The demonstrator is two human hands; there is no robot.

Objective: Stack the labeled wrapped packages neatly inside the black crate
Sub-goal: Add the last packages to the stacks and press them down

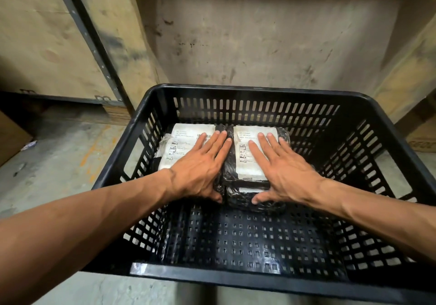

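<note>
A black slotted crate fills the middle of the head view. At its far end lie black wrapped packages with white labels, side by side. My left hand rests flat, fingers spread, on the left package. My right hand lies flat on the right package, thumb on its near edge. Under the right package another labeled package shows its near edge. Neither hand grips anything.
The crate's near floor is bare perforated plastic. Worn plywood walls stand behind the crate. A metal shelf post slants at the left above a concrete floor. Cardboard boxes sit at the far left and far right.
</note>
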